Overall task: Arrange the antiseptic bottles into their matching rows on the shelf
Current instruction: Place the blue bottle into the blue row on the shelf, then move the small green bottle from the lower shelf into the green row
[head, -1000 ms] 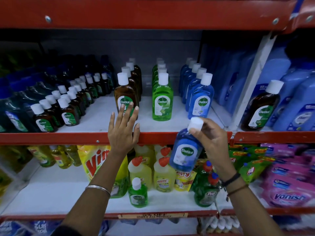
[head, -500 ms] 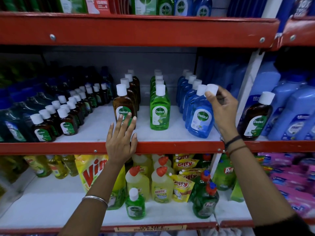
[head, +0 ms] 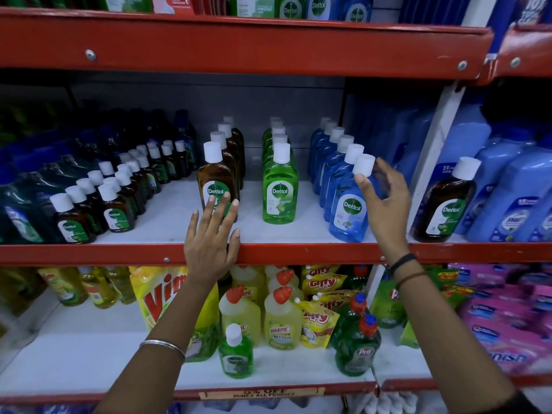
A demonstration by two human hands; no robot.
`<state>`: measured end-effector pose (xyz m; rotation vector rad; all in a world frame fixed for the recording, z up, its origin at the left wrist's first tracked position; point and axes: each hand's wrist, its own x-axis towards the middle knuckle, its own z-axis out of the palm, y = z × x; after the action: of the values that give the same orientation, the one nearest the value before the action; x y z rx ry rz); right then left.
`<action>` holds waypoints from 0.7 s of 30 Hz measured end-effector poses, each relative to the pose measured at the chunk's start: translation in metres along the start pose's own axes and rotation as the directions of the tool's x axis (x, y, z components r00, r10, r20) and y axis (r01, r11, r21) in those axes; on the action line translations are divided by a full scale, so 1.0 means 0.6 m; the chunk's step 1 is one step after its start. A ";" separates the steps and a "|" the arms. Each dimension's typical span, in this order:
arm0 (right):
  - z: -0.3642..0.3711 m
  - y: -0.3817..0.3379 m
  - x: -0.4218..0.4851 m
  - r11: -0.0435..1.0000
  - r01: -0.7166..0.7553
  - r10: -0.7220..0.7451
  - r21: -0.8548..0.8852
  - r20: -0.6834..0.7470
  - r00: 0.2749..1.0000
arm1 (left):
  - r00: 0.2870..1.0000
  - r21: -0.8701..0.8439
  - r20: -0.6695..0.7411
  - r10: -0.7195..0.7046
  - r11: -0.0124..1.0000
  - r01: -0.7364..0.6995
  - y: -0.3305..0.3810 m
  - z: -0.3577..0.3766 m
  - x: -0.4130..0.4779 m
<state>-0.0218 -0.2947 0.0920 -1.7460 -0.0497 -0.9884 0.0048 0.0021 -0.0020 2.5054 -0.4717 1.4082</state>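
R hand (head: 385,201) grip open beside blue bottle (head: 346,204), front of row.

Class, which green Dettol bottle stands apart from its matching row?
The small green Dettol bottle on the lower shelf, standing among yellow cleaners; the other green ones line the middle shelf.

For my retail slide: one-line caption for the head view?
Right hand sets blue bottle fronting its row; left hand rests on shelf edge.

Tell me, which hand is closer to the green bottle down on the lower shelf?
Left. The left hand rests on the shelf edge almost straight above the green bottle; the right hand is higher and far right.
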 end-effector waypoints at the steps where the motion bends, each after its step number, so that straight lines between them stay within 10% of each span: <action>1: 0.000 -0.005 -0.021 1.000 0.023 -0.024 -0.014 -0.056 0.998 | 1.000 -0.007 0.004 0.006 1.000 -0.006 -0.002 -0.002 -0.001; 5: 0.021 -0.012 -0.135 0.998 0.062 -0.063 -0.014 -0.146 0.987 | 1.000 -0.023 0.019 -0.024 0.999 0.024 -0.026 -0.013 -0.014; 12: 0.104 0.047 -0.350 0.995 -0.083 0.067 0.049 0.278 0.958 | 0.997 0.017 0.046 -0.060 0.998 0.060 -0.075 -0.030 -0.026; 17: 0.156 0.105 -0.434 0.971 -0.225 0.212 -0.077 0.705 0.676 | 0.999 0.022 0.040 -0.030 0.999 0.029 -0.084 -0.028 -0.030; 21: 0.180 0.127 -0.457 0.939 -0.293 0.317 -0.182 0.787 0.530 | 0.999 0.023 0.030 -0.027 0.999 0.026 -0.086 -0.025 -0.030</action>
<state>-0.1013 -0.1256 -0.1483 -2.0122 -0.3058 0.1492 0.0044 0.0581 -0.0121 2.5445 -0.4287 1.3750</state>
